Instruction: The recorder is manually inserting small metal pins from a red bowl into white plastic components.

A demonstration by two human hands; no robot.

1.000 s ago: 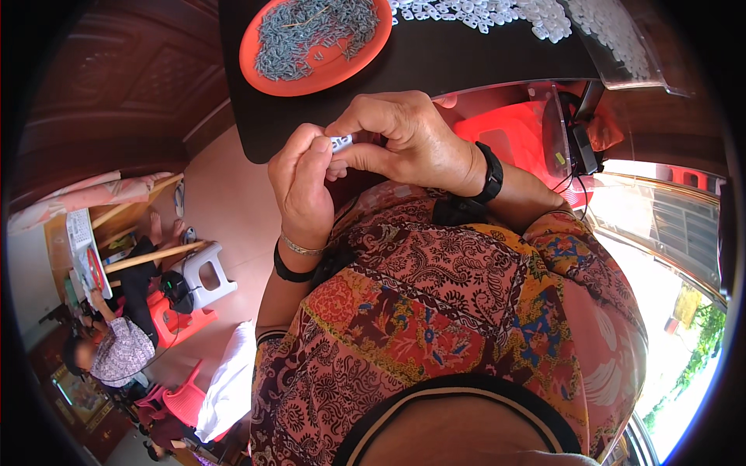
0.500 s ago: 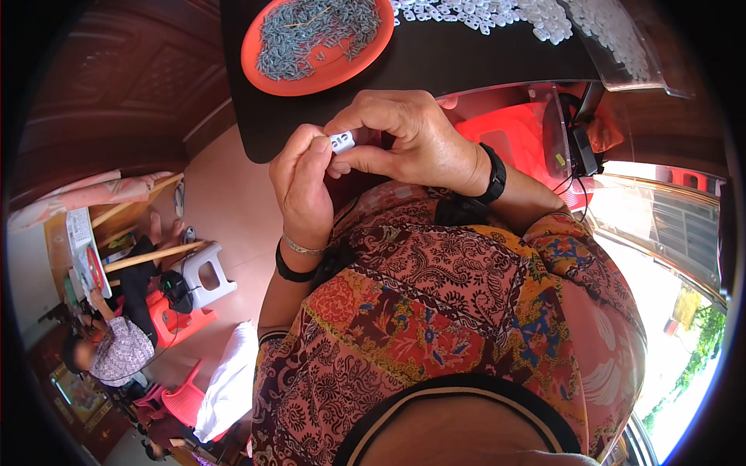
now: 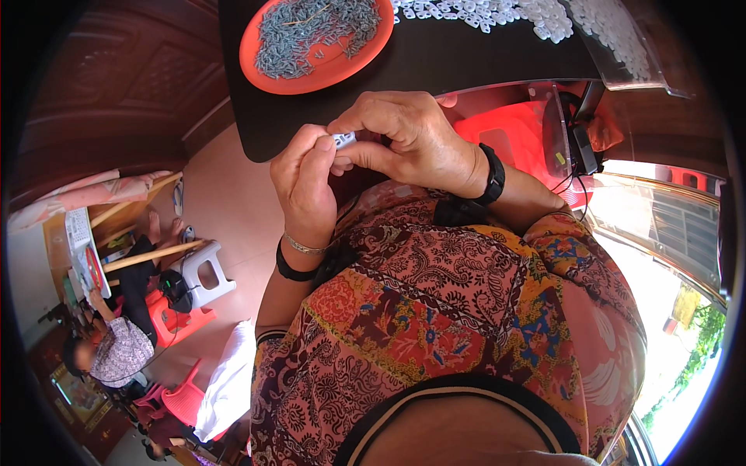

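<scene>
Between my two hands is a small white plastic piece (image 3: 343,140) with dark openings in its face. My left hand (image 3: 305,179) pinches its left end between thumb and fingers. My right hand (image 3: 404,140) grips the other side, forefinger curled over the top and thumb beneath. The fingers cover much of the piece. Just beyond my hands, an orange-red plate (image 3: 361,66) on the black table (image 3: 435,58) bears a heap of small grey screws (image 3: 299,46). Farther right on the table lie many loose white plastic pieces (image 3: 482,12).
A clear plastic bin (image 3: 622,46) with more white pieces stands at the far right. A red stool (image 3: 505,128) is beneath the table's right part. At left a person (image 3: 124,349) sits near a grey-white stool (image 3: 206,276) and a red one (image 3: 175,318).
My left thumb has shifted slightly right over the white piece, covering more of its openings. My right hand has barely moved.
</scene>
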